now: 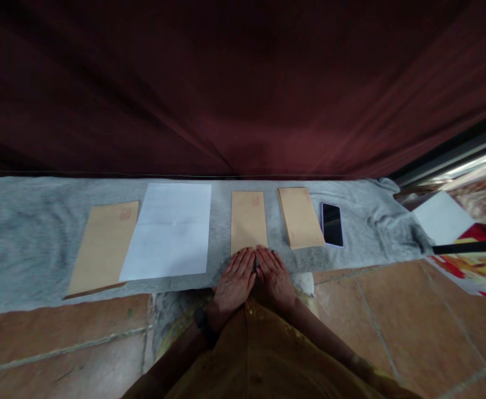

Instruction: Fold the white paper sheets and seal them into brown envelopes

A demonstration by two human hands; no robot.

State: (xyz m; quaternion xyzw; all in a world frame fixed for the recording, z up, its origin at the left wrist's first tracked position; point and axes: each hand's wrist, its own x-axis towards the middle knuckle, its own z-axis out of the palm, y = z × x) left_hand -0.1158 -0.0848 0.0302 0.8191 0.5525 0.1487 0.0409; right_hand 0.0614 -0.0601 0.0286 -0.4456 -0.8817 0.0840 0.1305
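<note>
My left hand (pixel 236 277) and my right hand (pixel 274 277) lie flat side by side at the near edge of the cloth-covered surface, fingers stretched forward. Their fingertips rest on the lower end of a brown envelope (pixel 248 219) with a red print at its top right corner. Neither hand grips anything. To the right sits a stack of brown envelopes (pixel 301 216), tilted slightly. Left of my hands is a stack of white paper (pixel 172 227) with a faint horizontal crease, its left side beside another brown envelope (pixel 105 244).
A phone (pixel 332 224) with a dark screen lies at the right of the envelope stack. Grey cloth (pixel 367 221) covers the long surface. A dark red curtain (pixel 243 111) hangs behind it. Tiled floor (pixel 359 316) shows below, with a white sheet (pixel 442 216) and colourful printed material at far right.
</note>
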